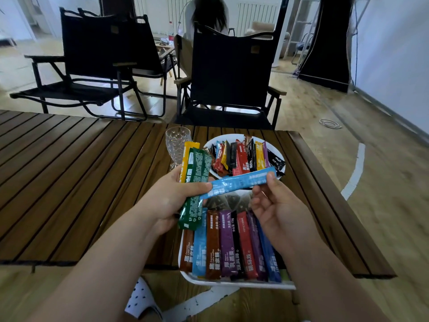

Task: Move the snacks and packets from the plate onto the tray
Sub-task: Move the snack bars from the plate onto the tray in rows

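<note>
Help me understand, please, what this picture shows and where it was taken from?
There is no machine here: a person works with bare hands, and the one picture comes from a camera on their head, looking down. The left hand grips a green packet and a yellow packet; the right hand pinches a blue packet. On the wooden table stand a white plate piled with packets, a clear glass beside it, and nearer, a white tray holding a row of packets.

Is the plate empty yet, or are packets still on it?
Not empty: the white plate holds a pile of stick packets, red, black, yellow and purple among them.
</note>
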Action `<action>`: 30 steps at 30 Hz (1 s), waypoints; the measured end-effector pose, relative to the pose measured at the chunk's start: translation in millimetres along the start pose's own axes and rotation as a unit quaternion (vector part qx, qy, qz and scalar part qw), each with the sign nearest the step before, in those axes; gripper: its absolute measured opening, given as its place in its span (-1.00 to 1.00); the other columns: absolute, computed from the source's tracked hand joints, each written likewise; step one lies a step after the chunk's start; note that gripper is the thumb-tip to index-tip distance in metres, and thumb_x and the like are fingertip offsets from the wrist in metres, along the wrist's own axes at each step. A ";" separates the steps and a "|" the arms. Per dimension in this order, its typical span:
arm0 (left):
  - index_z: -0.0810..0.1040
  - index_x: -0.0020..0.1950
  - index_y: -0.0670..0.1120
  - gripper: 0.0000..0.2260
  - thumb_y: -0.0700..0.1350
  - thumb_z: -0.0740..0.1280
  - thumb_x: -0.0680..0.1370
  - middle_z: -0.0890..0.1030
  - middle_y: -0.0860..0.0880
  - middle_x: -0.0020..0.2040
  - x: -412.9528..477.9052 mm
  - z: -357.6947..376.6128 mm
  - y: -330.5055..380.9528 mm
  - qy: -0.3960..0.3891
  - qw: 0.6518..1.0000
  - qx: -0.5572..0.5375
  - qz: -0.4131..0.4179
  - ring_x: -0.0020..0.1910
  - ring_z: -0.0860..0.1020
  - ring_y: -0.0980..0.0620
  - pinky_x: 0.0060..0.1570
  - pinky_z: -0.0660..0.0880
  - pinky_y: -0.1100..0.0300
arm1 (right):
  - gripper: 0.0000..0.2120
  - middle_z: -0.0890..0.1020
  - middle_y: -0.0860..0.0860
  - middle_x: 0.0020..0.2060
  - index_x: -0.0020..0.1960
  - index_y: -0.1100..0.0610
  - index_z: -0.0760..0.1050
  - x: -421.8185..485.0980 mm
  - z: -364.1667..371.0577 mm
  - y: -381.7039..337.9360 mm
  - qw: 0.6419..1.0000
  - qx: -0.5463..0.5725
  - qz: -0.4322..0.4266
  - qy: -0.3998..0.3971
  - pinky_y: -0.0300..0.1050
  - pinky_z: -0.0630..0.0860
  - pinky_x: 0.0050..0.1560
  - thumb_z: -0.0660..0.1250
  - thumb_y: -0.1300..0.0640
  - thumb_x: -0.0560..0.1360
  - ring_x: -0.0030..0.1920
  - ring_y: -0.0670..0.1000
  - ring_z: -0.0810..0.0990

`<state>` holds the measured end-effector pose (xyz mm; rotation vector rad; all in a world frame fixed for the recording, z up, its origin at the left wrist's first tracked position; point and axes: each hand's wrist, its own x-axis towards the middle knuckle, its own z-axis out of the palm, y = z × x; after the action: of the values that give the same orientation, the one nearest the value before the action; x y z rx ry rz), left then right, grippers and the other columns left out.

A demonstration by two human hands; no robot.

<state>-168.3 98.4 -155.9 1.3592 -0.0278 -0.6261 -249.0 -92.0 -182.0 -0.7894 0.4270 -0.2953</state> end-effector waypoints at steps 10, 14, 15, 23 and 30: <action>0.47 0.38 -0.26 -0.63 -0.37 0.34 0.57 0.71 -0.17 -0.16 5.1 -7.1 -0.6 0.027 0.991 -0.114 -0.058 -0.37 0.67 0.01 -0.38 0.64 0.17 | -0.80 0.60 -0.07 -0.44 0.03 0.09 0.65 20.5 -16.9 -9.6 0.914 -0.403 -0.040 -0.033 -0.22 0.50 -0.38 0.29 0.03 0.65 -0.43 -0.13 0.51; 0.51 0.35 -0.31 -0.68 -0.34 0.24 0.60 0.70 -0.15 -0.13 5.7 -5.2 -2.6 0.018 0.989 -0.126 -0.079 -0.33 0.67 0.02 -0.26 0.63 0.14 | -0.84 0.64 -0.01 -0.39 0.03 0.16 0.62 27.9 -15.2 14.4 0.825 -0.563 -0.027 -0.044 -0.26 0.51 -0.39 0.33 0.09 0.63 -0.47 -0.13 0.56; 0.53 0.33 -0.31 -0.69 -0.34 0.22 0.60 0.71 -0.15 -0.11 5.7 -4.3 -3.1 0.017 0.988 -0.127 -0.083 -0.31 0.67 0.02 -0.27 0.63 0.16 | -0.86 0.66 0.02 -0.30 0.12 0.17 0.60 28.2 -13.7 21.1 0.836 -0.546 -0.015 -0.042 -0.30 0.52 -0.39 0.36 0.14 0.62 -0.45 -0.16 0.59; 0.54 0.28 -0.22 -0.73 -0.34 0.32 0.58 0.75 -0.19 -0.04 0.5 -6.1 -0.1 0.000 0.994 -0.078 -0.080 -0.21 0.74 -0.05 -0.31 0.68 0.09 | -0.90 0.67 -0.11 -0.35 -0.02 -0.02 0.65 19.7 -0.5 33.4 0.838 -0.532 -0.117 -0.018 -0.33 0.46 -0.40 0.35 0.07 0.60 -0.36 -0.18 0.63; 0.55 0.23 -0.08 -0.68 -0.26 0.47 0.50 0.74 -0.15 0.04 -5.3 1.6 -3.0 -0.105 0.980 0.154 -0.063 0.01 0.73 -0.14 -0.09 0.65 0.01 | -0.88 0.50 0.05 -0.41 -0.06 0.02 0.70 7.9 6.7 16.1 0.945 -0.322 -0.028 -0.054 -0.27 0.32 -0.52 0.44 -0.01 0.55 -0.47 -0.10 0.40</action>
<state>-174.6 99.1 -156.5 1.5960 -0.2181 -0.8987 -237.4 -80.3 -191.7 -1.4537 0.3987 -0.1606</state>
